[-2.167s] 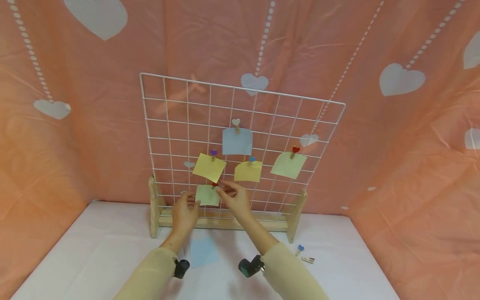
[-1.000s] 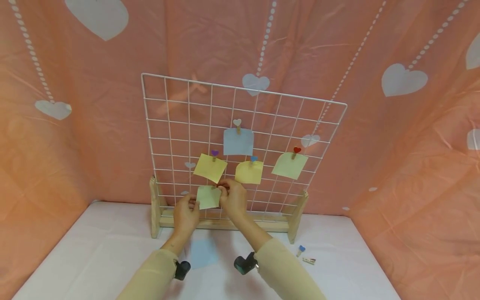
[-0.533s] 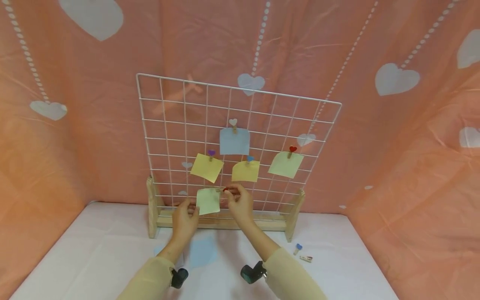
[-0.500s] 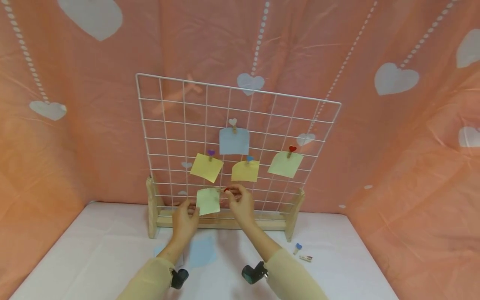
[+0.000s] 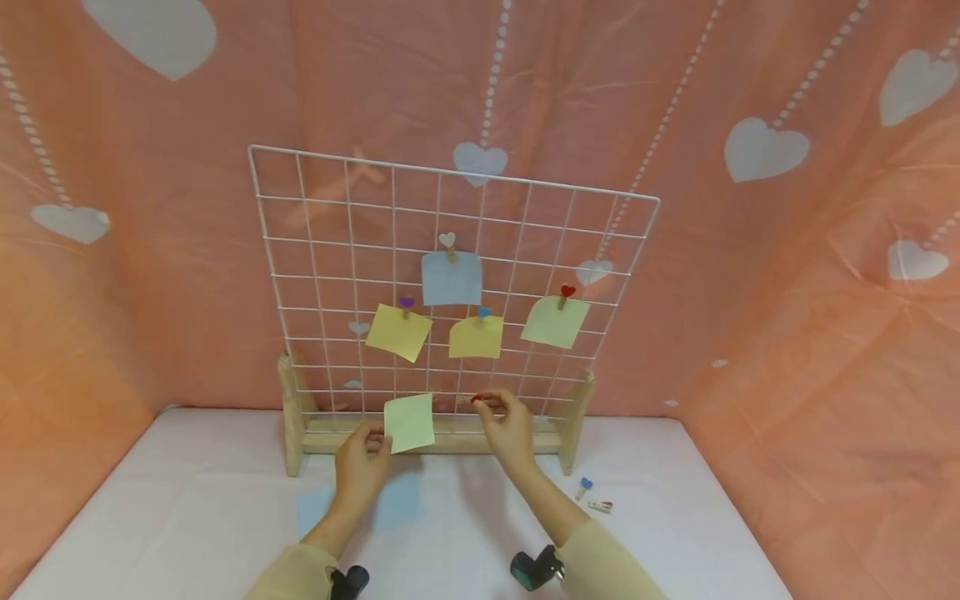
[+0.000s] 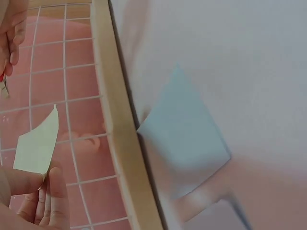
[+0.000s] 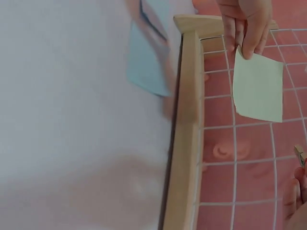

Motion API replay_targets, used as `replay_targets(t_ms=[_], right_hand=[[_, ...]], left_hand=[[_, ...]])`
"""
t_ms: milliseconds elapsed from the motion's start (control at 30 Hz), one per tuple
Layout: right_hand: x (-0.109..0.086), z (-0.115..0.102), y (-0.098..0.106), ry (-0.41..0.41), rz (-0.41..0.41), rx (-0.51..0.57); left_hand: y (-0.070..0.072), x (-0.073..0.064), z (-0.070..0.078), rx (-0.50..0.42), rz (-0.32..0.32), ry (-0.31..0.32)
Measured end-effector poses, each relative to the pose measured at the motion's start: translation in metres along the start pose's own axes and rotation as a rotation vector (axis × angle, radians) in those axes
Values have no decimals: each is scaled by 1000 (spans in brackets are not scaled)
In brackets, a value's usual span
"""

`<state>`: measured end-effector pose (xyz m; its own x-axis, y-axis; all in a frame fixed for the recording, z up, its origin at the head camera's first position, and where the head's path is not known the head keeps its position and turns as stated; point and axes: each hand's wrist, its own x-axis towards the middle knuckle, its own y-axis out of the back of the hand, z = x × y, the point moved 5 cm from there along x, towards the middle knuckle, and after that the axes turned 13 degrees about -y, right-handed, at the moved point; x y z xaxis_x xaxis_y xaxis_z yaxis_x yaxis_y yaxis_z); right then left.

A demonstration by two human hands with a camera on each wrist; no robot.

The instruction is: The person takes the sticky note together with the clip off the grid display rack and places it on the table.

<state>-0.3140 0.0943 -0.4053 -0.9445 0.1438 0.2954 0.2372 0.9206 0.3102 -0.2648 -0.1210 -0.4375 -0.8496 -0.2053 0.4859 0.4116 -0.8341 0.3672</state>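
Observation:
My left hand (image 5: 360,468) pinches a pale green sticky note (image 5: 410,423) by its left edge, in front of the lower part of a white wire grid (image 5: 455,171). In the left wrist view the note (image 6: 37,146) sits between thumb and fingers, its upper corner bent. To the right, my right hand (image 5: 512,435) holds a small wooden clothespin with a red heart (image 5: 476,399) by its heart end, its wooden tip pointing left. A gap separates the clothespin from the note. The right wrist view shows the clothespin's wooden end (image 7: 299,152) in front of the wires.
Clipped to the grid are a blue note (image 5: 452,279), two yellow notes and another green note (image 5: 555,322). A wooden stand (image 5: 290,417) bears the grid. Blue paper (image 5: 401,502) lies on the table, with a blue-heart clothespin (image 5: 585,484) and another clothespin (image 5: 601,506) at right.
The red-heart clothespin has come off the green note's top and moved right in my right hand. My left hand has drawn the note lower, away from its earlier spot at the grid.

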Motion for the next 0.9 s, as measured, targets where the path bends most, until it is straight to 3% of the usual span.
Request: replay_targets(t_ms=[667, 900], right_hand=[[-8, 43, 45, -73, 20, -42], [-15, 60, 63, -151, 67, -156]], left_hand=[[-20, -16, -2, -57, -85, 74], [-28, -20, -5, -75, -115, 105]])
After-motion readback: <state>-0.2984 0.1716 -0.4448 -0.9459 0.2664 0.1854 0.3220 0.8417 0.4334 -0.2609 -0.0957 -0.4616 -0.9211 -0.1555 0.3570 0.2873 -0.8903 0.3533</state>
